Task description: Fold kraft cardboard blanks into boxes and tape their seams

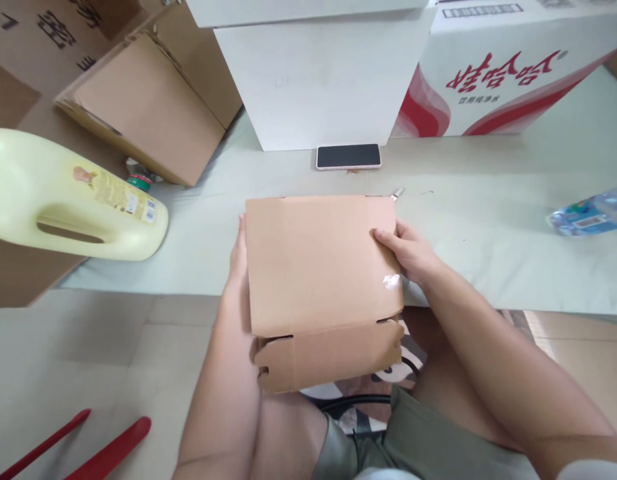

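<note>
A brown cardboard box [321, 267] is held between my two hands, over the front edge of the table. Its notched front flap [333, 357] hangs toward my lap, and a shiny bit of tape shows near the right side. My left hand [239, 250] presses against the left side, its fingers mostly hidden by the cardboard. My right hand [411, 250] grips the right edge, thumb on top and the other fingers behind or under it. Just past the far right corner a small metallic tip [398, 193] sticks out, the rest of it covered.
Behind the box, a phone [348, 156] lies before a white box [328, 80]. A red-and-white carton [498, 80] stands far right, a plastic bottle [588, 215] nearer. At left are a large yellow jug [88, 200] and open cardboard boxes [148, 100]. Red bars [113, 450] show low left.
</note>
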The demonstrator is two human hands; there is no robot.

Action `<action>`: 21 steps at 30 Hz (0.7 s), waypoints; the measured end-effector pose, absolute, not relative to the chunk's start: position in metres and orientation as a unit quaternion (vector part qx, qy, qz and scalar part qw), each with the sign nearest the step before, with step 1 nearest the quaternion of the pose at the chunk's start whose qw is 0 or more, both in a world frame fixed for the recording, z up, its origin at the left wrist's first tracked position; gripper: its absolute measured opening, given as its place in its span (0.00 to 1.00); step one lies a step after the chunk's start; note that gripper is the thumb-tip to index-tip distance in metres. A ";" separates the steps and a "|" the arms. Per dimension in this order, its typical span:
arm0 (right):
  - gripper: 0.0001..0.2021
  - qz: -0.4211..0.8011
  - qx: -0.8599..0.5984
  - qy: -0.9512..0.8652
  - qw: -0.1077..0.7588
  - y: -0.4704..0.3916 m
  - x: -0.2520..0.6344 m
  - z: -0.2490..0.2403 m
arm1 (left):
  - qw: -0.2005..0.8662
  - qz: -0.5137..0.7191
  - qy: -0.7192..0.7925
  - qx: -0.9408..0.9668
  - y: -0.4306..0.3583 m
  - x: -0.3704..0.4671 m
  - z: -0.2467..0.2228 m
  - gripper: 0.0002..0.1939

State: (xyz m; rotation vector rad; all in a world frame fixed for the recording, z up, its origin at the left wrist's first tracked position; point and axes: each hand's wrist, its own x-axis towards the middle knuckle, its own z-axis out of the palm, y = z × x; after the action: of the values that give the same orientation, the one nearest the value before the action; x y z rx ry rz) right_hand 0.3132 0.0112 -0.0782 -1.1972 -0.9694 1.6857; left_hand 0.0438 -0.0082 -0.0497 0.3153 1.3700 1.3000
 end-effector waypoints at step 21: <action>0.27 0.688 -0.409 -0.410 0.437 0.010 0.334 -0.067 | 0.446 0.743 0.460 0.193 0.012 0.019 -0.068 0.17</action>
State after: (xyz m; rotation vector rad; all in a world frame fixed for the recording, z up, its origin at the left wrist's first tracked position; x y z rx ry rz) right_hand 0.3335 0.0102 -0.0672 -1.0167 -1.0209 1.7122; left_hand 0.0192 0.0121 -0.0681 0.4793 1.1407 1.8409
